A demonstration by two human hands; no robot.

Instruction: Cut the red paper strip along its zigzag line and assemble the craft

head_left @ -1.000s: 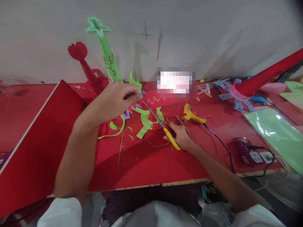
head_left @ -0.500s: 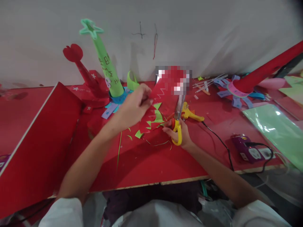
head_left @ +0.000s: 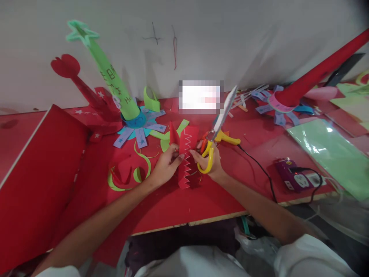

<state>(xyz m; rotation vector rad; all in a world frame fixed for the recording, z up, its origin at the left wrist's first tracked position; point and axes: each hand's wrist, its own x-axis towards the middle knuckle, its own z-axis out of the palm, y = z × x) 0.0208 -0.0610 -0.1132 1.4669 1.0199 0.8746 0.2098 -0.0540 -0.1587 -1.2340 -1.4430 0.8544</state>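
My left hand [head_left: 165, 166] pinches the left edge of a red paper strip [head_left: 186, 154] with a white zigzag line and a toothed edge. It stands upright on the red table [head_left: 178, 204]. My right hand [head_left: 209, 163] grips yellow-handled scissors [head_left: 215, 132], blades pointing up and away, while its fingertips touch the strip's right edge. Green paper curls [head_left: 135, 171] lie just left of my left hand.
A green paper cone with a star top [head_left: 111, 79] and a red heart-topped cone [head_left: 79, 82] stand at the back left. A yellow glue gun [head_left: 229, 138] lies behind the scissors, its cord running to a purple power strip [head_left: 296, 177]. A large red sheet [head_left: 37, 173] leans at left; green sheets [head_left: 331, 154] lie right.
My left hand has come down and toward me with the red strip. My right hand swung the scissors upright and met the strip at the table's middle. The view shifted right.
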